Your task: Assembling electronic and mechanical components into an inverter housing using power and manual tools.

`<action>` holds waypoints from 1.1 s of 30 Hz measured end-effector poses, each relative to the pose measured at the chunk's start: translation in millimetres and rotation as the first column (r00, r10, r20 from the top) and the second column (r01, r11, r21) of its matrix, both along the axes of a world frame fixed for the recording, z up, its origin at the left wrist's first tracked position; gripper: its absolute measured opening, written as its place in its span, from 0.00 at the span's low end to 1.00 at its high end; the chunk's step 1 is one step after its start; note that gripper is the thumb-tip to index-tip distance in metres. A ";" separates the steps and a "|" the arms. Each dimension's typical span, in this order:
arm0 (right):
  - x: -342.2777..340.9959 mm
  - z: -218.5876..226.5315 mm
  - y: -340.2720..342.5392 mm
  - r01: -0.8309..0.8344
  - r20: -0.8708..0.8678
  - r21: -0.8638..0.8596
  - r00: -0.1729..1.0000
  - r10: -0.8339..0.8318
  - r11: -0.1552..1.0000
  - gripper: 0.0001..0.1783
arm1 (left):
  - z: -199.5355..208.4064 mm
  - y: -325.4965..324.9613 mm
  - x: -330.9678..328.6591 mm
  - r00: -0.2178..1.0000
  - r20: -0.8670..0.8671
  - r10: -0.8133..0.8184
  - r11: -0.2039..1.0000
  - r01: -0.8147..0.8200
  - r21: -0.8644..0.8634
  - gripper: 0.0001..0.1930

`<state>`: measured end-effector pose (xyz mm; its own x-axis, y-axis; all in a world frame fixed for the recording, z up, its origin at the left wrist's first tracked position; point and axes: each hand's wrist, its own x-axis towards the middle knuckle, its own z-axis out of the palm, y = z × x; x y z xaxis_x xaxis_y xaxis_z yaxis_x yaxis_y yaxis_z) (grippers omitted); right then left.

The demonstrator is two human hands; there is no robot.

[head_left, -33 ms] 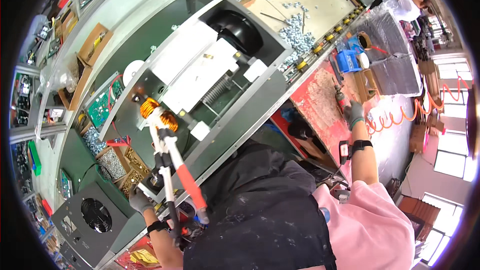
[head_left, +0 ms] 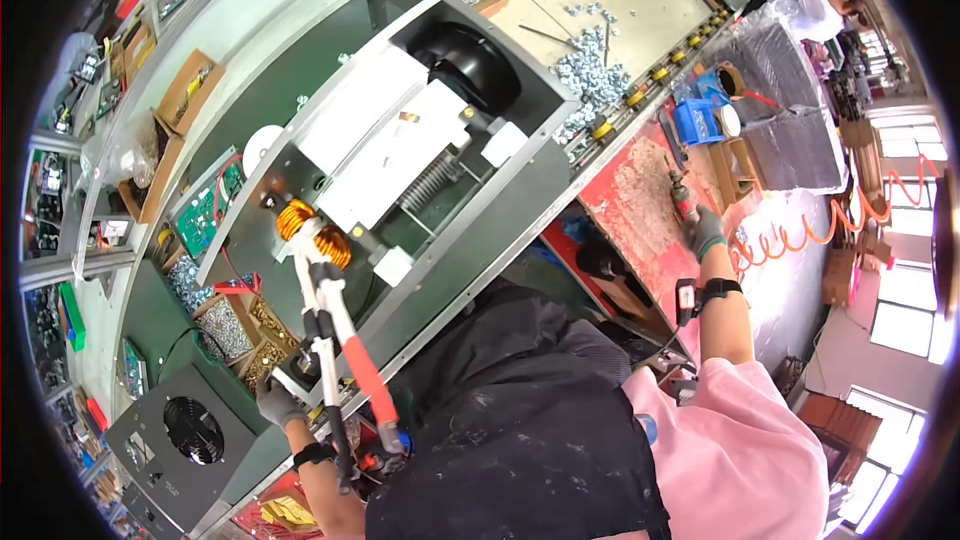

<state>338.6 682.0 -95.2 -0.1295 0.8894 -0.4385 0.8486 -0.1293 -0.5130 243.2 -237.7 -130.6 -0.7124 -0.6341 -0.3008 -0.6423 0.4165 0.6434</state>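
Left hand [head_left: 277,402] gripping red-handled cutters [head_left: 335,340], jaws at copper coil [head_left: 313,233]; right hand [head_left: 703,231] closed around power screwdriver [head_left: 683,200]. Unchanged from before, cut unfinished.

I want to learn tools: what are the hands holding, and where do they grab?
Left hand rests by the long red-handled tool; its grip is unclear. Right hand grips a power screwdriver by its body.

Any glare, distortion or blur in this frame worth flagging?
Head view: strong fisheye bending at the rim; the windows at right are blown out; the chassis in the centre is evenly lit and sharp; the left hand and right hand show no motion blur.
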 end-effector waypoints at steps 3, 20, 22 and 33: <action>-53.2 -30.8 -57.4 0.173 -0.298 -0.442 0.897 -0.326 0.880 0.22 | 3.1 -68.5 64.6 0.890 -0.178 0.420 0.776 -0.250 0.579 0.12; -71.3 -5.0 -115.8 0.201 -0.598 0.003 0.786 -0.160 0.980 0.20 | 249.9 85.9 -60.8 0.914 -0.396 0.091 0.695 0.226 0.683 0.17; -61.8 14.4 -133.1 0.036 -0.694 0.059 0.720 0.015 0.998 0.21 | 266.0 114.0 -79.0 0.939 -0.333 -0.084 0.698 0.294 0.653 0.17; -151.1 258.7 -367.5 -0.092 -0.903 0.424 -0.126 0.412 0.901 0.36 | 283.0 188.2 -142.8 0.845 -0.282 -0.453 0.387 0.472 0.792 0.14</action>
<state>187.5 314.5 163.5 -0.4985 0.6883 0.5270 -0.6016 0.1630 -0.7820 100.3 -49.5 152.4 -0.8262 0.3195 -0.4641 -0.5076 -0.0645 0.8592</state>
